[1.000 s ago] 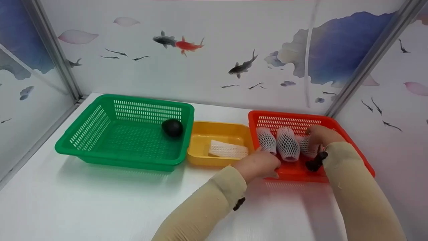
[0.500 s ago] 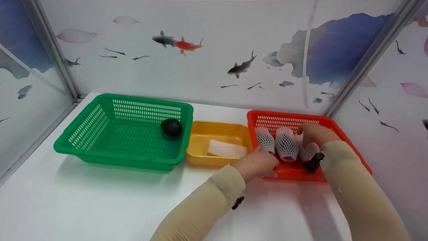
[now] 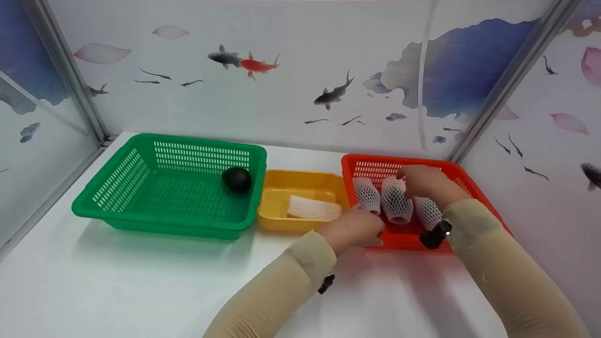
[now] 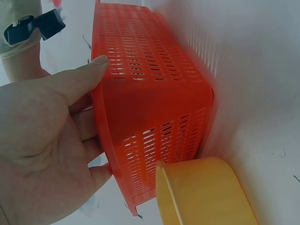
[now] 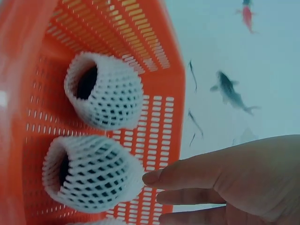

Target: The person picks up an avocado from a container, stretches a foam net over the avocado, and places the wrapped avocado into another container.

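The red basket (image 3: 404, 241) stands on the right of the table and holds several dark fruits in white foam net sleeves. My left hand (image 3: 352, 230) grips its near left corner, thumb on the outer wall (image 4: 154, 103) and fingers over the rim in the left wrist view. Inside, my right hand (image 3: 429, 185) is at the far end of the middle netted fruit (image 5: 93, 173). Its thumb meets the sleeve's end, the other fingers stretched out. Another netted fruit (image 3: 367, 195) lies to the left, and one (image 3: 427, 212) lies under my right wrist.
A yellow bin (image 3: 291, 225) stands against the red basket and holds a flat white foam net (image 3: 313, 208). Further left, a green basket (image 3: 164, 225) contains one dark, egg-shaped fruit (image 3: 237, 180). A printed wall panel (image 3: 281, 126) closes off the back.
My right hand has moved left inside the red basket, from the rightmost netted fruit to the middle one. My left hand keeps its grip. The view has shifted slightly.
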Tool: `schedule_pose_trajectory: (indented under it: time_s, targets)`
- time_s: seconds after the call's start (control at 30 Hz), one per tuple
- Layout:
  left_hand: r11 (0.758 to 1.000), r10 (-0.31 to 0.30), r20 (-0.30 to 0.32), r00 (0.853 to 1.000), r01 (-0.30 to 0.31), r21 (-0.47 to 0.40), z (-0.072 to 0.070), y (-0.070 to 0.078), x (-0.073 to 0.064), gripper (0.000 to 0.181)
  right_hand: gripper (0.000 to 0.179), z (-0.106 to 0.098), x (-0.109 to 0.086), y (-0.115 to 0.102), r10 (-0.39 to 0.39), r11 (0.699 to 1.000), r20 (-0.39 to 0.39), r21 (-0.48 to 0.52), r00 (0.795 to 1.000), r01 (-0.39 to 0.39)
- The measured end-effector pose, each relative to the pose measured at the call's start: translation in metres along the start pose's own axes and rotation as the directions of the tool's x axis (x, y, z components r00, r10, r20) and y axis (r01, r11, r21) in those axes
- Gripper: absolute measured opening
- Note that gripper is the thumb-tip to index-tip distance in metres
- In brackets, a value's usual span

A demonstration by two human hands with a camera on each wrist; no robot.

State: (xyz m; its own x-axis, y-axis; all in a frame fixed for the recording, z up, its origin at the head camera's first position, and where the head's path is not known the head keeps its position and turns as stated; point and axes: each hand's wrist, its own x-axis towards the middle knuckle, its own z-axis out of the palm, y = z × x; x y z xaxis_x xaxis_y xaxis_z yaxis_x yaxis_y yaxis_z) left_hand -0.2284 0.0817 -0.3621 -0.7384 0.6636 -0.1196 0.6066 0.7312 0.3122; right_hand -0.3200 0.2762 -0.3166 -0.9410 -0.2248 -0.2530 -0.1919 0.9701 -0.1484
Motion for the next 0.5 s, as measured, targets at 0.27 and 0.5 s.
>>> schedule_pose_trajectory:
  time_s: [0.27, 0.5]
  targets:
    - [0.999, 0.04, -0.061, 0.997, -0.04, 0.0, 0.003, -0.001, 0.002, 0.034, 0.056, 0.007, -0.011, -0.028, -0.073, 0.996, -0.026, -0.046, 0.997, 0.072]
    - [0.993, 0.102, -0.139, 0.985, -0.091, 0.081, -0.007, -0.007, -0.01, 0.031, 0.05, 0.01, -0.025, -0.048, -0.173, 0.984, -0.079, -0.053, 0.982, 0.169]
